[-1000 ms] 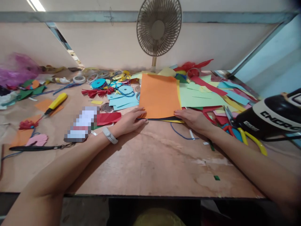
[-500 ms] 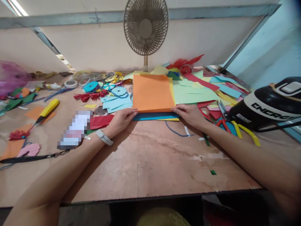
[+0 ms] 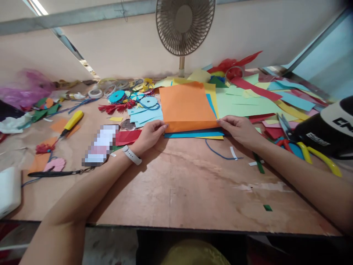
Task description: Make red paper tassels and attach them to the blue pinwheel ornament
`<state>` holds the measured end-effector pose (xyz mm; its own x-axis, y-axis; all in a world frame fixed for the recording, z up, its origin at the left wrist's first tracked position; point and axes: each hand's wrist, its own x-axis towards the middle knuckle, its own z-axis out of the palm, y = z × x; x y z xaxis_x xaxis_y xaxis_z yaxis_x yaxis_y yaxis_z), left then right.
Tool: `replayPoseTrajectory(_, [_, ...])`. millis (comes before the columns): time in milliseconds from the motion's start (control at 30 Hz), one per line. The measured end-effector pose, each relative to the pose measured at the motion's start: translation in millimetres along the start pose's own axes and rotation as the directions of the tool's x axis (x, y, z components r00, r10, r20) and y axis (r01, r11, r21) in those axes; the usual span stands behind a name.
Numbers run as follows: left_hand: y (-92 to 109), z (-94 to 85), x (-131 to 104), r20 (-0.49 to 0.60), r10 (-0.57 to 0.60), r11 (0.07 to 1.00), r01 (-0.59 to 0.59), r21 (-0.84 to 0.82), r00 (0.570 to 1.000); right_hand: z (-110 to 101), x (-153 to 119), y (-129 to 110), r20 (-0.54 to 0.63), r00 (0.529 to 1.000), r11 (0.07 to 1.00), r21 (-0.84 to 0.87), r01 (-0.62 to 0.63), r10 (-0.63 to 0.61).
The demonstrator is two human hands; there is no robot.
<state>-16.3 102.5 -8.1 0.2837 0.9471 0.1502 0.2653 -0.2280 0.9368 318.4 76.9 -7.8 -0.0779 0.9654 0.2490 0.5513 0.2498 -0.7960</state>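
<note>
Between my hands is a sheet of orange paper (image 3: 187, 103) with a crease running across its near part. My left hand (image 3: 151, 136) pinches its near left corner between thumb and fingers. At the near right corner, my right hand (image 3: 239, 129) pinches the same sheet. Under the orange paper lie blue paper (image 3: 193, 134) and yellow paper (image 3: 211, 90), their edges sticking out at the near side and the right. A red paper piece (image 3: 127, 137) lies just left of my left hand.
A phone (image 3: 101, 144) and yellow utility knife (image 3: 73, 123) lie to the left. Scissors (image 3: 286, 127), yellow-handled pliers (image 3: 320, 156) and a black-and-white bottle (image 3: 325, 121) stand or lie at the right. Behind are tape rolls, green paper (image 3: 245, 103) and a fan (image 3: 184, 22).
The view has shifted, so things sit lower and further right or left. The near strip of the orange sheet now shows a wider band below its crease, and the sheet is slightly turned.
</note>
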Motion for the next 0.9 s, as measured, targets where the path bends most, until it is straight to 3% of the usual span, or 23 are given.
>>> replayPoseTrajectory(200, [13,-0.9,-7,0.078,0.057,0.998,-0.055,-0.038,0.995,0,-5,-2,-0.078,0.995,0.995,-0.086,0.053,-0.059])
replayPoseTrajectory(300, [25,-5.0,-13,0.151,0.146,0.986,-0.157,0.062,0.978,-4,-14,-17,-0.122,0.985,0.99,-0.077,0.115,-0.124])
replayPoseTrajectory(433, [38,-18.6,-21,0.28,0.302,0.937,-0.338,0.09,0.911,-19,-32,-49,-0.092,0.976,0.978,0.05,0.203,-0.198])
replayPoseTrajectory(500, [48,-28.6,-32,0.426,0.318,0.918,-0.387,0.083,0.847,-29,-40,-62,0.053,0.973,0.957,0.199,0.211,-0.225])
replayPoseTrajectory(567, [60,-37.4,-49,0.57,0.274,0.906,-0.407,0.117,0.774,-36,-47,-67,0.297,0.897,0.941,0.195,0.277,-0.326])
replayPoseTrajectory(633, [72,-41.7,-69,0.635,0.239,0.907,-0.402,0.123,0.734,-38,-53,-67,0.516,0.761,0.915,0.134,0.382,-0.393])
replayPoseTrajectory(700, [79,-40.1,-87,0.706,0.183,0.934,-0.345,0.092,0.684,-35,-60,-64,0.67,0.613,0.891,0.174,0.419,-0.419])
replayPoseTrajectory(767, [79,-34.1,-101,0.76,0.168,0.959,-0.283,0.022,0.628,-30,-67,-62,0.752,0.507,0.897,0.266,0.351,-0.422])
replayPoseTrajectory(833, [72,-26.8,-107,0.781,0.186,0.97,-0.238,-0.049,0.596,-23,-73,-64,0.783,0.478,0.911,0.277,0.304,-0.398])
replayPoseTrajectory(900, [63,-20.7,-108,0.804,0.201,0.974,-0.206,-0.099,0.56,-14,-76,-66,0.763,0.512,0.905,0.227,0.36,-0.395])
